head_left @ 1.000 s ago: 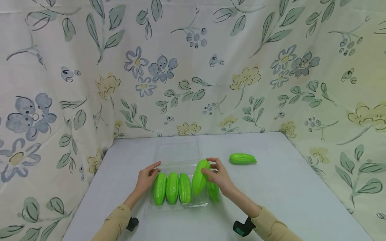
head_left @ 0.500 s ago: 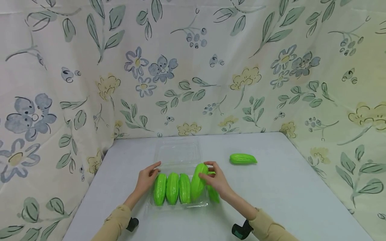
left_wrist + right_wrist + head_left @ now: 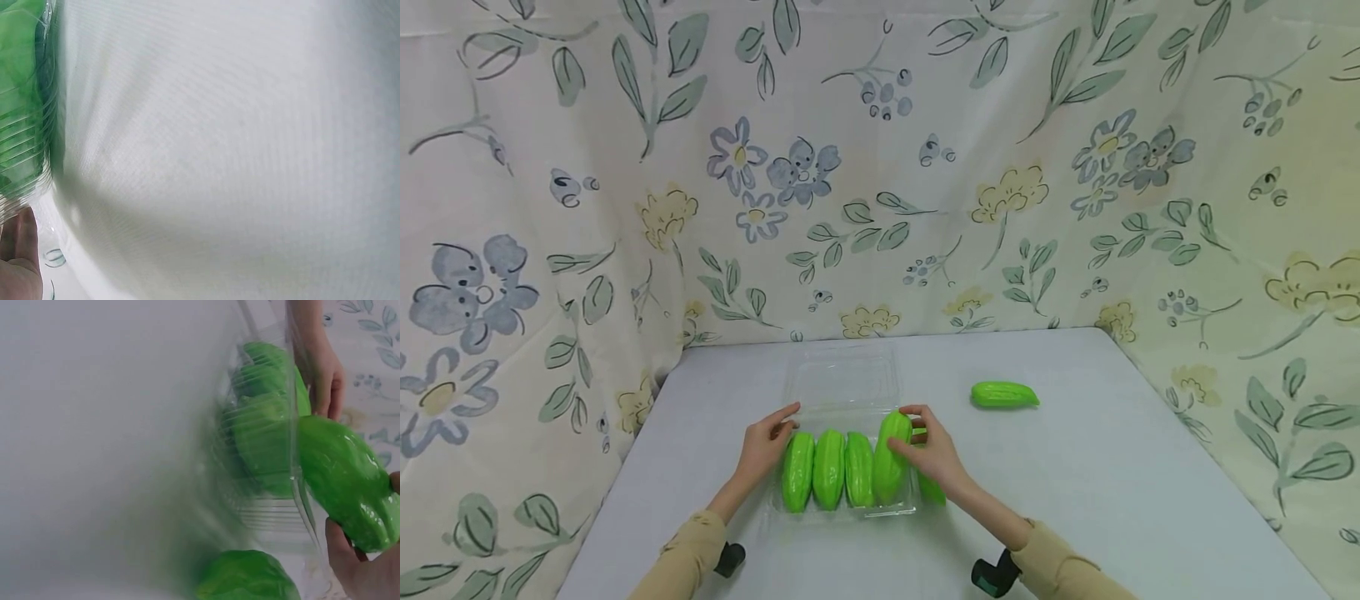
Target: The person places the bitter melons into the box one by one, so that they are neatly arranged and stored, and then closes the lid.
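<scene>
My right hand (image 3: 934,454) pinches a glossy, ridged green bitter melon (image 3: 891,462) between thumb and fingers. It leans over the right end of a clear plastic clamshell box (image 3: 880,511). In the right wrist view this held melon (image 3: 344,481) tilts across the box's rim. Three more melons (image 3: 829,469) lie side by side in the box. My left hand (image 3: 762,450) rests at the box's left edge, its fingers touching the wall. Another melon (image 3: 934,490) lies just right of the box, partly hidden by my right hand.
One more green melon (image 3: 1004,395) lies apart at the back right of the white table (image 3: 1075,483). The box's transparent lid (image 3: 842,375) lies folded back behind it. A floral cloth (image 3: 880,167) hangs beyond the table.
My right hand has brought the held melon slightly left and down, beside the third melon in the box. The left hand stays in place.
</scene>
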A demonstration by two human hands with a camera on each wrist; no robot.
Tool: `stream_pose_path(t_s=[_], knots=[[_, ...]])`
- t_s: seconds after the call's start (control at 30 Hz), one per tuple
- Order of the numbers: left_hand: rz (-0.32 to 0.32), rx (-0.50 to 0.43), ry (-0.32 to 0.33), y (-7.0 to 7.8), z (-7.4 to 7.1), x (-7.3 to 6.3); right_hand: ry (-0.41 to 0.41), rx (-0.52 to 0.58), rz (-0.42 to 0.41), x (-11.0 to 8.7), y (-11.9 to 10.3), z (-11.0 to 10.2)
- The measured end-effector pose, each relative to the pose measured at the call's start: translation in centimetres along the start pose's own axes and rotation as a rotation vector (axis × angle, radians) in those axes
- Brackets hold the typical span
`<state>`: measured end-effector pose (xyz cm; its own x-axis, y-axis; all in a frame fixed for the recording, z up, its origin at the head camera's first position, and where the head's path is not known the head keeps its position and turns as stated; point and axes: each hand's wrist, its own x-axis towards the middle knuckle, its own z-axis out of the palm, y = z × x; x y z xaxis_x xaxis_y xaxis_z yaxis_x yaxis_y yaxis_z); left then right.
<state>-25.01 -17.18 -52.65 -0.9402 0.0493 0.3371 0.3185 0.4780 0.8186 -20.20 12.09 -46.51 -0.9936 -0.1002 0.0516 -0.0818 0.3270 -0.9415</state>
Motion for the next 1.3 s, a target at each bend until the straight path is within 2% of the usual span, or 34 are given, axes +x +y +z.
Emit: stream_pose_path(t_s=[0.23,0.57,0.7,1.0,1.2,1.3], knots=[[-0.003,-0.004,0.000,0.0,0.0,0.0,-0.028,-0.079,-0.129,-0.1,0.7,0.7],[0.019,0.001,0.002,-0.1,0.0,0.0,0.001,-0.236,-0.265,-0.3,0.7,1.3],[0.010,-0.006,-0.002,0.1,0.0,0.0,-0.001,-0.269,-0.283,-0.3,0.5,1.5],[0.010,-0.001,0.004,0.0,0.0,0.0,-0.025,-0.301,-0.268,-0.3,0.2,1.6],[0.021,0.002,0.007,0.1,0.0,-0.1,0.015,-0.328,-0.292,-0.4,0.3,1.7],[0.025,0.004,0.006,0.1,0.0,-0.1,0.035,-0.308,-0.304,-0.5,0.4,1.6]])
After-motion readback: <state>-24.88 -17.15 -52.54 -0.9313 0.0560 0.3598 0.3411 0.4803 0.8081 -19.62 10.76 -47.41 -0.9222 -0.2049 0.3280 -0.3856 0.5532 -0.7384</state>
